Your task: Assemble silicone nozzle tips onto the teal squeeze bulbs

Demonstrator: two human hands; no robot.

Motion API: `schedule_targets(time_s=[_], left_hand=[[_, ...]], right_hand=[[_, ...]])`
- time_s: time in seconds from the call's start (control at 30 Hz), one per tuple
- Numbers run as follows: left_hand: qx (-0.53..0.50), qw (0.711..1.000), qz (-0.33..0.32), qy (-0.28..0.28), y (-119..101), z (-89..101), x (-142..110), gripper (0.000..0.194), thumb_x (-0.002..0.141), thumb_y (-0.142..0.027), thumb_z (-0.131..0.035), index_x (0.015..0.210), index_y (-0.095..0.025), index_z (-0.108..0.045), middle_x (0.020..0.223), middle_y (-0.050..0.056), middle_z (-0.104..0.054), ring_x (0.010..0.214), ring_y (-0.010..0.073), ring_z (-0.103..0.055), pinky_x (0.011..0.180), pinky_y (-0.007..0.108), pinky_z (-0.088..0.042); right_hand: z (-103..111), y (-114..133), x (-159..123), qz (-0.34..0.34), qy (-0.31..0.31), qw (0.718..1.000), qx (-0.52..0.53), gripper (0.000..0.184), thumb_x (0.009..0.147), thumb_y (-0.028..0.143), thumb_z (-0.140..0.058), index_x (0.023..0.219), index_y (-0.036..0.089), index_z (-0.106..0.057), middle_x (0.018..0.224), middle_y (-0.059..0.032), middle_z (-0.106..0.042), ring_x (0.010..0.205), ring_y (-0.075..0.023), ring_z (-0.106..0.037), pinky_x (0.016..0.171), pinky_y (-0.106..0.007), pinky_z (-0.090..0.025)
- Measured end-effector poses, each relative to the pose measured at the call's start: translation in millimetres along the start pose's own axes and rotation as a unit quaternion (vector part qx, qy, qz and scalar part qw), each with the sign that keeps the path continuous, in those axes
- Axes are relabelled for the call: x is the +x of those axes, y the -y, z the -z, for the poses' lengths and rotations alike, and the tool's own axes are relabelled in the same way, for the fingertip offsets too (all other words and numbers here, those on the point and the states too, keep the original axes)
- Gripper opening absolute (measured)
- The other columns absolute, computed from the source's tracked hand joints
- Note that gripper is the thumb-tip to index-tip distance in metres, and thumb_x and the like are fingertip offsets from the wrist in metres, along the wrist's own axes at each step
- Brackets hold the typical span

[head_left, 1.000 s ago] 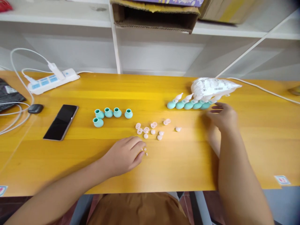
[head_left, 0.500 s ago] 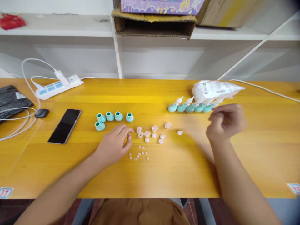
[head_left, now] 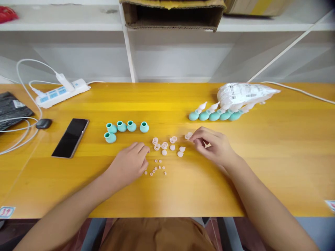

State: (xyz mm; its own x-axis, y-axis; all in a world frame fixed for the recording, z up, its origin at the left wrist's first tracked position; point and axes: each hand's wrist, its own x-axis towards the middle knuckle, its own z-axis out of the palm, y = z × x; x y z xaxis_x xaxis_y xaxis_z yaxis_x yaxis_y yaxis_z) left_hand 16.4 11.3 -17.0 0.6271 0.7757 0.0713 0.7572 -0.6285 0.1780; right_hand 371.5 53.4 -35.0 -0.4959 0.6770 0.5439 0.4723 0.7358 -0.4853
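My left hand (head_left: 132, 162) rests on the table with its fingers curled. Its fingertips are beside the tiny pale pink rings (head_left: 155, 168), and whatever they hold, if anything, is hidden. My right hand (head_left: 213, 144) has its thumb and index finger drawn together at the edge of a pale pink cup-shaped piece (head_left: 188, 135). Between the hands lie more pink cup-shaped pieces (head_left: 164, 145) and several small domed pieces with a nub (head_left: 180, 153). Open-mouthed teal bulbs (head_left: 131, 126) stand left of them. At the back right, teal bulbs fitted with pale pointed tops (head_left: 204, 115) lie in a row.
A white plastic bag (head_left: 246, 93) lies behind the fitted bulbs. On the left are a phone (head_left: 70, 138), a power strip (head_left: 64, 93) with white cables, and a dark pouch (head_left: 14, 108). A cardboard box (head_left: 172, 17) sits on the shelf above.
My right hand has come left and down from beside the row of fitted bulbs to the pink cup-shaped piece. My left fingers have lowered toward the tiny rings. The view has tilted slightly down.
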Motion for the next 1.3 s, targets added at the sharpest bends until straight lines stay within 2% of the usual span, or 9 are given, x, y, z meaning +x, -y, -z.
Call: schedule_targets(time_s=[0.13,0.27,0.37,0.53,0.73,0.9,1.03,1.13,1.3], left_hand=[[0.000,0.997,-0.011,0.078,4.8,8.1,-1.9,0.020,0.097,-0.006,-0.056,0.109,-0.016,-0.068,0.109,0.011,-0.073,0.106,0.0330,-0.070,0.092,0.047,-0.058],[-0.033,0.991,-0.044,0.124,7.0,15.1,-5.5,0.030,0.091,-0.003,-0.060,0.117,-0.016,-0.068,0.115,0.010,-0.070,0.108,0.0318,-0.068,0.093,0.046,-0.056],[-0.046,0.986,-0.071,0.145,6.4,17.2,-7.7,0.033,0.093,-0.002,-0.060,0.120,-0.018,-0.069,0.116,0.009,-0.068,0.107,0.0299,-0.066,0.091,0.043,-0.053],[-0.051,0.984,-0.089,0.149,6.3,16.5,-9.6,0.035,0.093,-0.001,-0.066,0.123,-0.020,-0.070,0.116,0.007,-0.067,0.106,0.0279,-0.065,0.087,0.039,-0.050],[-0.045,0.984,-0.096,0.143,7.7,13.2,-8.7,0.014,0.101,-0.009,-0.072,0.109,-0.020,-0.070,0.111,0.005,-0.066,0.104,0.0269,-0.065,0.084,0.039,-0.048],[-0.031,0.985,-0.104,0.133,10.4,8.7,-9.4,0.008,0.105,-0.014,-0.073,0.103,-0.020,-0.067,0.110,0.005,-0.067,0.103,0.0270,-0.066,0.085,0.040,-0.050],[-0.034,0.987,-0.108,0.116,12.5,6.7,-8.8,0.013,0.101,-0.012,-0.075,0.106,-0.018,-0.065,0.108,0.005,-0.068,0.100,0.0262,-0.066,0.085,0.040,-0.051],[-0.050,0.990,-0.113,0.075,10.6,4.1,-6.5,0.014,0.100,-0.006,-0.071,0.104,-0.018,-0.064,0.103,0.004,-0.068,0.093,0.0230,-0.066,0.083,0.037,-0.051],[-0.099,0.990,-0.103,0.013,4.0,0.2,-3.7,0.015,0.103,-0.004,-0.062,0.099,-0.019,-0.061,0.098,0.002,-0.067,0.086,0.0193,-0.063,0.079,0.034,-0.049]], right_hand=[[2.0,0.5,-0.1,-0.012,0.057,0.998,0.003,0.013,0.106,0.013,-0.068,0.113,0.023,-0.072,0.087,-0.0017,-0.071,0.065,-0.0134,-0.063,0.059,-0.027,-0.050],[1.1,1.0,0.0,-0.017,0.122,0.992,0.012,0.019,0.107,0.016,-0.067,0.123,0.024,-0.075,0.103,-0.0059,-0.076,0.070,-0.0147,-0.067,0.059,-0.028,-0.052],[0.5,0.9,-0.1,-0.022,0.150,0.988,0.029,0.023,0.107,0.015,-0.064,0.124,0.024,-0.077,0.106,-0.0068,-0.075,0.073,-0.0152,-0.068,0.060,-0.028,-0.054],[0.3,0.7,-0.3,-0.035,0.163,0.985,0.052,0.025,0.107,0.015,-0.066,0.124,0.026,-0.080,0.108,-0.0077,-0.077,0.080,-0.0180,-0.071,0.064,-0.029,-0.056],[-1.5,-1.3,-1.2,-0.039,0.176,0.982,0.054,0.021,0.108,0.016,-0.066,0.119,0.026,-0.080,0.108,-0.0077,-0.076,0.083,-0.0187,-0.072,0.068,-0.030,-0.058],[1.5,-1.5,-2.5,-0.043,0.144,0.988,0.035,0.019,0.106,0.015,-0.067,0.118,0.026,-0.077,0.102,-0.0054,-0.073,0.074,-0.0161,-0.070,0.064,-0.029,-0.056],[4.7,5.1,-0.6,-0.032,0.069,0.996,0.050,0.022,0.103,0.013,-0.073,0.120,0.026,-0.077,0.097,-0.0043,-0.073,0.072,-0.0166,-0.069,0.063,-0.030,-0.056],[0.6,15.3,2.5,-0.018,0.017,0.995,0.094,0.025,0.101,0.010,-0.074,0.120,0.026,-0.077,0.095,-0.0043,-0.075,0.069,-0.0160,-0.068,0.061,-0.030,-0.056],[-17.5,34.9,5.9,0.002,0.021,0.987,0.157,0.025,0.100,0.007,-0.076,0.118,0.024,-0.077,0.094,-0.0040,-0.079,0.072,-0.0161,-0.073,0.067,-0.031,-0.061]])
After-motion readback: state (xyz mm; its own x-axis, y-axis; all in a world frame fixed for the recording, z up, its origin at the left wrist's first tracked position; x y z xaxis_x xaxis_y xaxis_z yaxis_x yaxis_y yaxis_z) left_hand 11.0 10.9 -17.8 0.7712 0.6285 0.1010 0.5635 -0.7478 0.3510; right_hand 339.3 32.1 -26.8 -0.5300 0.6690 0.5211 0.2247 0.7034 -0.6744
